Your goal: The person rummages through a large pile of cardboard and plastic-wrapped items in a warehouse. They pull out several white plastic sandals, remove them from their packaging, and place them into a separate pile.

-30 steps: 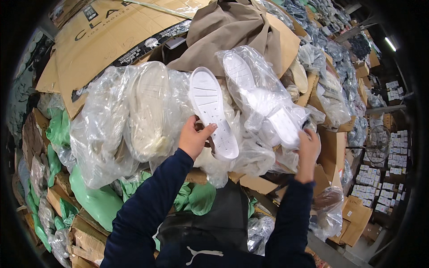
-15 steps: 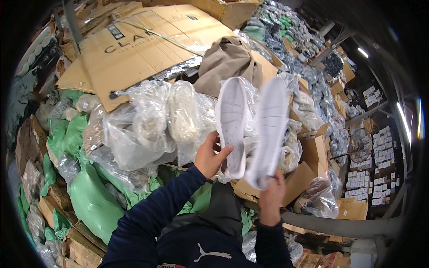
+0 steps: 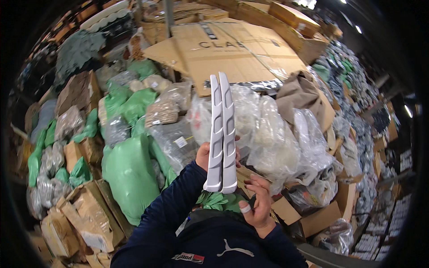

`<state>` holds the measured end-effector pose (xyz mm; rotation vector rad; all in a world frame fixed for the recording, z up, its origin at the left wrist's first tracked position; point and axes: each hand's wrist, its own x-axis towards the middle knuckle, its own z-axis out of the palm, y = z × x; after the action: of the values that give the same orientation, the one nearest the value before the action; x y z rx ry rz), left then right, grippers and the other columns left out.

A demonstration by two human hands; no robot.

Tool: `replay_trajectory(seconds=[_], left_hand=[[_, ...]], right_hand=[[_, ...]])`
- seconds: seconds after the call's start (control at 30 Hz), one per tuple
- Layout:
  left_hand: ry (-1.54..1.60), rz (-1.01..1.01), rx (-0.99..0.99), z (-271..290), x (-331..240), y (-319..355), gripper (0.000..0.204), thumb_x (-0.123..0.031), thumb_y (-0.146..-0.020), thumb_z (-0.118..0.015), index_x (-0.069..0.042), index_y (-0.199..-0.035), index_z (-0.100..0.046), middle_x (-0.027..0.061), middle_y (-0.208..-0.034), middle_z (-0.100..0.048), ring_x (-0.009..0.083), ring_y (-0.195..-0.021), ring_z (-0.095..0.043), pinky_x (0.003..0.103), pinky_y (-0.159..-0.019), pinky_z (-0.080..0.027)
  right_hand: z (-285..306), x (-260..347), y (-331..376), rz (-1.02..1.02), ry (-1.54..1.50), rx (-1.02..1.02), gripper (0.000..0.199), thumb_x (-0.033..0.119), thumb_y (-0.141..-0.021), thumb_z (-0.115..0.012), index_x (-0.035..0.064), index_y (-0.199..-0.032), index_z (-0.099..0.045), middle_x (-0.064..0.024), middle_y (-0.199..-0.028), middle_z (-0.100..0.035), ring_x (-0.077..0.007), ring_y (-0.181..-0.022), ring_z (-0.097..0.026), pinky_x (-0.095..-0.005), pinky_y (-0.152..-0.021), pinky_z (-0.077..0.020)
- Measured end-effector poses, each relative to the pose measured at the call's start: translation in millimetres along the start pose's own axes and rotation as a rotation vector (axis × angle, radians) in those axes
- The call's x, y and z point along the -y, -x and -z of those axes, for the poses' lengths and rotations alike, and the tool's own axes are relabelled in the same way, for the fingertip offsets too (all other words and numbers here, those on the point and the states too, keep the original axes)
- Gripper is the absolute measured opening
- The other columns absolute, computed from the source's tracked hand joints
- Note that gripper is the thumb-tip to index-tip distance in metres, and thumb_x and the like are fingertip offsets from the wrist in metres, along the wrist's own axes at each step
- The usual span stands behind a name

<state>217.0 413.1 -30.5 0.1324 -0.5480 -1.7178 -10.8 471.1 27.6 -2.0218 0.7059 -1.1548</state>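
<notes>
Two white shoe soles (image 3: 229, 167) stand edge-on in front of me, pressed close together with their grooved sidewalls showing. My left hand (image 3: 203, 155) is closed around the pair, its fingertips coming out beyond the right-hand sole. Just right of the soles' lower ends, my right hand (image 3: 260, 205) is apart from them, fingers spread and slightly bent, with nothing in it. A white wrap (image 3: 245, 208) covers part of its thumb. Clear plastic bags with pale contents (image 3: 270, 138) lie beyond the hands.
A big flattened cardboard sheet (image 3: 241, 44) lies over the pile at the back. Green sacks (image 3: 129, 172) fill the left side, near torn cartons (image 3: 91, 219). Brown cloth (image 3: 301, 91) is heaped to the right, above an open cardboard box (image 3: 319, 219). Many wrapped bundles (image 3: 357, 129) extend along the far right.
The soles, held separately before, are now together in my left hand and turned edge-on. My right hand has let go and opened. The view has swung left.
</notes>
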Motion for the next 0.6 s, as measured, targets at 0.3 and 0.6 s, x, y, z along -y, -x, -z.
replay_trajectory(seconds=[0.3,0.6], left_hand=[[0.237,-0.132,-0.099,-4,-32,40,0.079,-0.052,-0.093,-0.038,0.009,-0.143,-0.038,0.0243,-0.097,-0.063,0.0365,-0.081,-0.066,0.05,-0.078,-0.058],[0.317,-0.2,-0.074,8,-44,85,0.066,-0.044,-0.103,-0.046,0.004,-0.146,-0.035,0.0183,-0.102,-0.064,0.0302,-0.085,-0.069,0.042,-0.075,-0.059]], right_hand=[[10,-25,16,-0.347,0.183,0.316,0.029,0.018,-0.087,-0.069,-0.002,-0.108,-0.063,-0.0216,-0.107,-0.066,-0.0397,-0.101,-0.064,-0.0425,-0.087,-0.0517],[94,-132,215,-1.393,0.667,0.578,0.059,0.036,-0.094,-0.065,-0.0047,-0.133,-0.051,-0.0272,-0.123,-0.062,-0.0382,-0.114,-0.062,-0.0427,-0.095,-0.0503]])
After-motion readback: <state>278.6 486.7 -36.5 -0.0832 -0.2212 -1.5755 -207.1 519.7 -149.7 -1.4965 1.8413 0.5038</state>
